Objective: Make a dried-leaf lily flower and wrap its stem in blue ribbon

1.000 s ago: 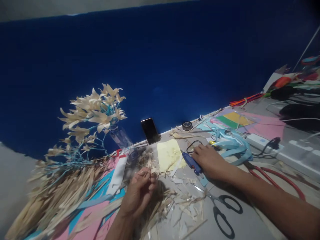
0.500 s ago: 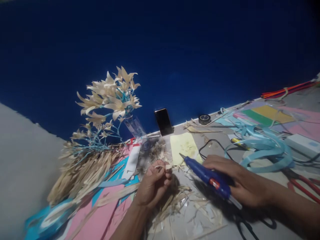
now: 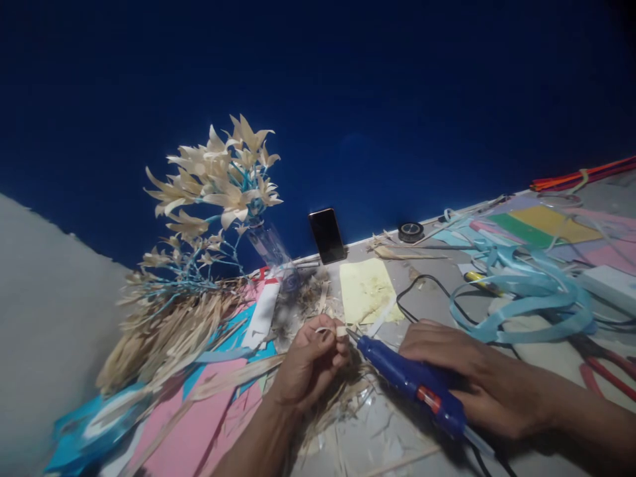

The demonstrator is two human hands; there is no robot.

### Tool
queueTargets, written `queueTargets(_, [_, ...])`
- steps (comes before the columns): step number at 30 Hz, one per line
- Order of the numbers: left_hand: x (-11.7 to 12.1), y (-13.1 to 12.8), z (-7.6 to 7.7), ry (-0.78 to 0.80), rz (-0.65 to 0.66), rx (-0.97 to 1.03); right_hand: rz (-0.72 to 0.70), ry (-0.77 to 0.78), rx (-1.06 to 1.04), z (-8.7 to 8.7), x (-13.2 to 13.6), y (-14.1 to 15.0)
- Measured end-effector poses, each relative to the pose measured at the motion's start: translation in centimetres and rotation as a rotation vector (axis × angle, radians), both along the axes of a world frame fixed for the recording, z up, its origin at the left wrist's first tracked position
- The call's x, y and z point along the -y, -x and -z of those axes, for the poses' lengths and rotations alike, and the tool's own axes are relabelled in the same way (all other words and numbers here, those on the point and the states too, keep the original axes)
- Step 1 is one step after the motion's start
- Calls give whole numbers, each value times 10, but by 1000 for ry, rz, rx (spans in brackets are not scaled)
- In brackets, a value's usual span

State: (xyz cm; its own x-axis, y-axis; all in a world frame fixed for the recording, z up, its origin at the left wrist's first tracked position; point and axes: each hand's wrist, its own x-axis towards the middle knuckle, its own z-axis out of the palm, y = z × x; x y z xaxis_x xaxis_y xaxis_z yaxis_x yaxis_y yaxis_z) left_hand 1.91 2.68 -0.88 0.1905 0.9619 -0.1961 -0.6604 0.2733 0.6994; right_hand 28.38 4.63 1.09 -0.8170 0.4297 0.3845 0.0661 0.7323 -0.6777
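Between the thumb and fingers of my left hand (image 3: 313,358) is pinched a small pale strip (image 3: 340,330), curled, like dried husk. My right hand (image 3: 467,371) is wrapped round a blue hot glue gun (image 3: 407,377). Its nozzle points left and is at the end of the strip; whether it touches cannot be made out. A clear glue stick (image 3: 479,442) sticks out of the gun's back end. Under and behind the hands lie dry scraps and a yellow sheet of paper (image 3: 368,291) with bits on it.
Cream husk-like flowers (image 3: 218,179) stand in a clear vase (image 3: 271,248) at the back left. A phone (image 3: 326,235) leans on the blue wall. Dried husks (image 3: 159,338) and pink paper (image 3: 193,417) lie left; blue ribbon (image 3: 536,298) and red-handled scissors (image 3: 609,371) lie right.
The glue gun has come down and left, so its nozzle moved from over the yellow paper to the strip in my left hand. My left hand has shifted slightly right.
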Motion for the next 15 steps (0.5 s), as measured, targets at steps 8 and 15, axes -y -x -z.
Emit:
queueTargets(8, [1,0,1,-22,2,-10,22,7,-23,-2,2,-1])
queueTargets(15, [1,0,0,-20,-9,-7,29,13,16,0,1,-1])
